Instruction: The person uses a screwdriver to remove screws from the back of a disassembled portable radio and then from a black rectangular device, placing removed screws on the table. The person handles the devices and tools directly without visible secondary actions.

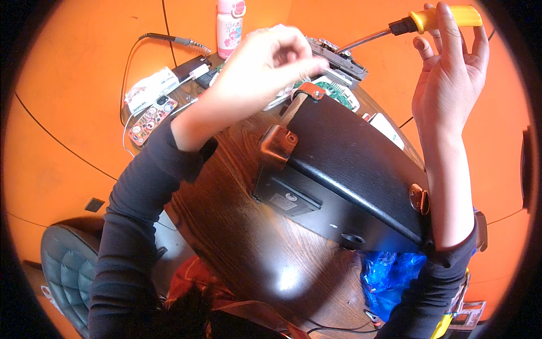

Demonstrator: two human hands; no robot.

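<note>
My right hand (449, 85) is raised at the upper right, its fingers around the yellow handle of a screwdriver (451, 18). The metal shaft slants down and left, its tip overlapping a grey metal chassis with small electronic parts (353, 66). At the upper middle, my left hand (276, 59) is closed, fingers curled and slightly blurred, beside that chassis; anything in them is hidden. Below both hands, a black amplifier-like cabinet (350, 152) with copper-coloured corner caps lies on the dark wooden table (226, 209). My right forearm passes over the cabinet's right end.
Behind the cabinet lies a green circuit board (337, 93). A pink bottle (230, 31), a soldering iron (183, 41), a tissue packet (151, 89) and a sticker-covered phone (152, 120) are at the back left. A blue plastic bag (389, 279) sits near right; a padded stool (68, 265) stands left.
</note>
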